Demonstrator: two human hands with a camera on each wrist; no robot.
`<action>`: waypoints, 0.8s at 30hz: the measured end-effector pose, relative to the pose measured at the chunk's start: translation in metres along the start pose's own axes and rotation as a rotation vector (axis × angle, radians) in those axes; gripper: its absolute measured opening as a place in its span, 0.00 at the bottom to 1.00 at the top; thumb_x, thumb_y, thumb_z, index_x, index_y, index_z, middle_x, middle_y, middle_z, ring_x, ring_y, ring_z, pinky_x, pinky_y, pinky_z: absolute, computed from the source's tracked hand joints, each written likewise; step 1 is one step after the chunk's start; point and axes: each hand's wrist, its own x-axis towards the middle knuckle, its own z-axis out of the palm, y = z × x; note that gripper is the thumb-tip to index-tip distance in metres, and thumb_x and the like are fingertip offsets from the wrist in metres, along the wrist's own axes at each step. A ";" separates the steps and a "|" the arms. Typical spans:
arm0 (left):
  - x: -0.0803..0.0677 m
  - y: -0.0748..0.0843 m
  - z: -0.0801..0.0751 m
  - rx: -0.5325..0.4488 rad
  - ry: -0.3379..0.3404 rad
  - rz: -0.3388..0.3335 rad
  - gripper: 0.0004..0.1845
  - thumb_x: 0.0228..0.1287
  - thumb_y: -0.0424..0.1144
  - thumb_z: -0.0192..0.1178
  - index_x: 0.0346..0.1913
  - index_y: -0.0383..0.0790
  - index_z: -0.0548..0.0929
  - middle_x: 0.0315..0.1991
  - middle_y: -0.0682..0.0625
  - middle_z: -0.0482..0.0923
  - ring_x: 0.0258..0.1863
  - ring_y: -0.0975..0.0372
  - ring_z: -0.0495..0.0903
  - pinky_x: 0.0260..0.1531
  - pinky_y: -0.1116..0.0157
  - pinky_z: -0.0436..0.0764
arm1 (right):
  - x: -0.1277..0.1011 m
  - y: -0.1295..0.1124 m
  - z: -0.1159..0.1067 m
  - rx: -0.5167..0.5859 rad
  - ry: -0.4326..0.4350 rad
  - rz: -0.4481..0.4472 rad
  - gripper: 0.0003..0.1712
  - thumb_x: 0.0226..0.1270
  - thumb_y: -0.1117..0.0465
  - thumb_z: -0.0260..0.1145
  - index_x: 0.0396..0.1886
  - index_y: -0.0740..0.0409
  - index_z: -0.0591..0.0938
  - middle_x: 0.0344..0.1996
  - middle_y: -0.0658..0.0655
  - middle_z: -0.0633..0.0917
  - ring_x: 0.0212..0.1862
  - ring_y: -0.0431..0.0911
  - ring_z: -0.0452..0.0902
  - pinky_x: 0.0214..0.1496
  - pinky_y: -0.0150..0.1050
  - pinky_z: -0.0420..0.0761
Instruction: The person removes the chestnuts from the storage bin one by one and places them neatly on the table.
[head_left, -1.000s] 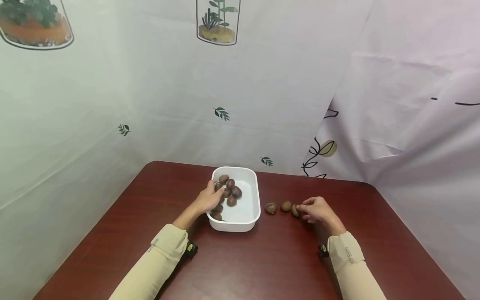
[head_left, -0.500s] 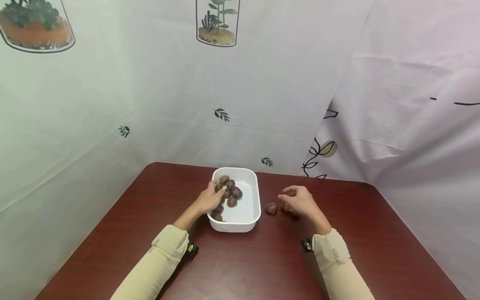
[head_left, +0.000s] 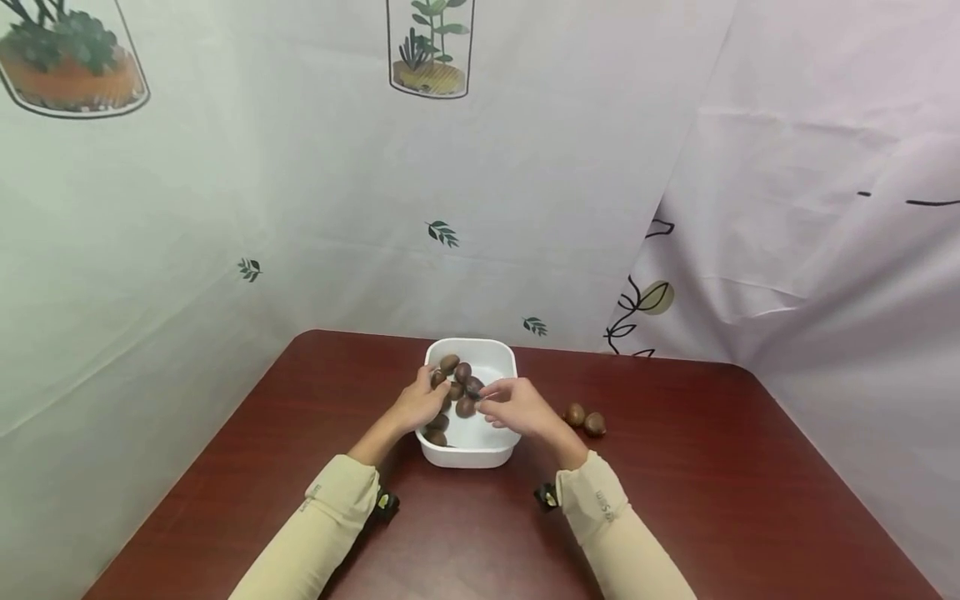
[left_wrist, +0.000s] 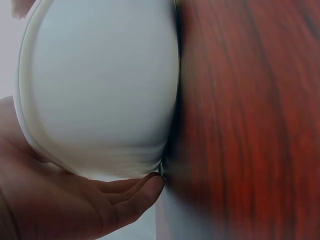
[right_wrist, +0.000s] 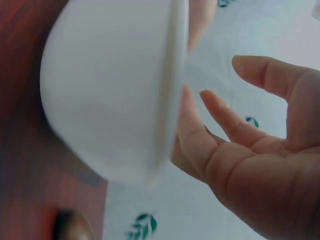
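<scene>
Left hand (head_left: 420, 406) holds white tub (head_left: 501, 357) edge. Right hand (head_left: 517, 406) over tub, fingers (head_left: 491, 392) pinching a nut (head_left: 474, 385) (grip hard to see). Best lift straight up, slowly.

1. I read the tub (head_left: 504, 442) as white plastic, smooth, with a soft sheen on its outer wall.
2. The nuts (head_left: 459, 388) inside it have dark brown shells, smooth and slightly glossy; so do the two nuts (head_left: 586, 419) on the table.
3. The table (head_left: 675, 500) looks like reddish wood-grain laminate, smooth and semi-gloss.
4. The backdrop (head_left: 300, 208) is thin printed cloth, matt and creased.
5. My sleeves (head_left: 315, 533) are beige woven cloth, matt.
</scene>
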 end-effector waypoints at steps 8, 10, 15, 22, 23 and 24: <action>-0.001 0.001 -0.002 0.046 0.004 0.007 0.33 0.76 0.47 0.46 0.75 0.34 0.52 0.67 0.29 0.67 0.59 0.43 0.74 0.57 0.46 0.72 | 0.012 0.000 0.031 -0.036 -0.124 0.069 0.22 0.62 0.61 0.69 0.51 0.71 0.81 0.43 0.59 0.84 0.36 0.52 0.85 0.38 0.38 0.84; -0.001 0.001 -0.002 0.049 0.003 0.004 0.34 0.76 0.48 0.46 0.76 0.34 0.52 0.68 0.30 0.66 0.63 0.41 0.71 0.60 0.45 0.70 | 0.014 0.000 0.037 -0.048 -0.138 0.091 0.24 0.60 0.61 0.70 0.52 0.72 0.81 0.45 0.60 0.83 0.33 0.51 0.85 0.37 0.37 0.83; -0.002 0.001 -0.001 0.051 0.009 0.019 0.34 0.76 0.47 0.47 0.75 0.33 0.52 0.69 0.29 0.63 0.66 0.39 0.67 0.63 0.44 0.66 | 0.019 0.001 0.050 -0.030 -0.169 0.109 0.22 0.59 0.62 0.71 0.50 0.72 0.82 0.46 0.60 0.82 0.30 0.46 0.83 0.34 0.36 0.82; -0.001 0.000 0.000 0.056 0.004 0.032 0.34 0.75 0.46 0.47 0.75 0.31 0.51 0.69 0.28 0.63 0.66 0.40 0.66 0.63 0.44 0.66 | 0.025 0.005 0.057 0.018 -0.220 0.062 0.13 0.57 0.66 0.71 0.41 0.69 0.83 0.29 0.51 0.81 0.23 0.39 0.75 0.28 0.30 0.76; 0.000 0.000 0.000 0.054 0.003 0.032 0.34 0.75 0.46 0.47 0.75 0.31 0.51 0.69 0.28 0.63 0.66 0.40 0.67 0.63 0.44 0.67 | 0.025 0.006 0.057 0.017 -0.228 0.056 0.12 0.57 0.66 0.71 0.40 0.69 0.83 0.26 0.50 0.80 0.22 0.38 0.74 0.26 0.29 0.74; 0.000 -0.001 0.000 0.054 0.004 0.033 0.34 0.76 0.46 0.47 0.75 0.31 0.51 0.68 0.28 0.64 0.66 0.40 0.67 0.62 0.44 0.67 | 0.026 0.007 0.057 0.013 -0.236 0.051 0.11 0.57 0.67 0.71 0.38 0.68 0.84 0.22 0.49 0.79 0.21 0.38 0.72 0.25 0.28 0.72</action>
